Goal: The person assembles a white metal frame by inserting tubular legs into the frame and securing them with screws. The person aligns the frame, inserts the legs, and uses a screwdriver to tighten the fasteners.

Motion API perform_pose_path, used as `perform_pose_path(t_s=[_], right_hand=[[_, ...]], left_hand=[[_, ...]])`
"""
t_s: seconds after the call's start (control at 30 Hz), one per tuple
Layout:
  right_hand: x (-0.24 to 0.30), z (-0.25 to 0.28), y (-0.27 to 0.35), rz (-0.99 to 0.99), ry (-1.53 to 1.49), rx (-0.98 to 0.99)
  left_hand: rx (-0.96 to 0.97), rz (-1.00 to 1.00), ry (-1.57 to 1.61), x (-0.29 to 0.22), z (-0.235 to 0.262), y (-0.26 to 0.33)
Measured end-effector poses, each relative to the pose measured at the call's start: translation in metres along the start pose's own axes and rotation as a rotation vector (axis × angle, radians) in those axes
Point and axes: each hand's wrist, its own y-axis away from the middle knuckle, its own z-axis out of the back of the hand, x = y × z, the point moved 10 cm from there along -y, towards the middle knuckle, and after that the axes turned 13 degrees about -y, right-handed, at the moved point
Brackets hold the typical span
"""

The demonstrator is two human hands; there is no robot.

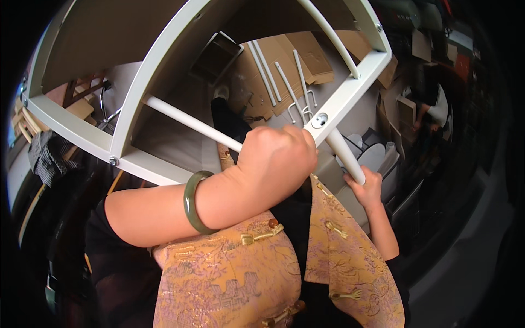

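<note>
A large white frame (350,90) of bars, with curved rails, fills the upper part of the view and slants across in front of me. My left hand (280,161) is closed in a fist round one of its bars, beside a round hole with a metal bolt in it. A green bangle circles that wrist. My right hand (367,188) grips the lower end of a white tube (344,154). The tube's upper end meets the underside of the bar near the bolt; whether it is fastened there I cannot tell.
Flattened cardboard (240,82) lies on the floor beyond, with several white tubes (265,71) and white hooks (301,112) on or near it. A dark open box (219,57) shows through the frame. At the right, another person's arm (424,115) is near cardboard boxes. Checked cloth (52,156) hangs at left.
</note>
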Motion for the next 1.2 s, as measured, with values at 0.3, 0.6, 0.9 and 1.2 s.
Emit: perform_pose_path(t_s=[0.3, 0.6, 0.9, 1.2], right_hand=[[0.014, 0.007, 0.007, 0.192, 0.095, -0.173], [0.011, 0.01, 0.001, 0.191, 0.09, -0.181], [0.001, 0.01, 0.002, 0.157, 0.088, -0.169], [0.025, -0.002, 0.015, 0.176, 0.079, -0.186]], left_hand=[[0.056, -0.029, 0.061, -0.006, -0.004, 0.002], [0.027, -0.003, 0.084, -0.008, -0.005, 0.003], [0.208, 0.058, 0.263, -0.001, -0.015, -0.004], [0.444, 0.24, 0.471, 0.024, -0.035, 0.006]])
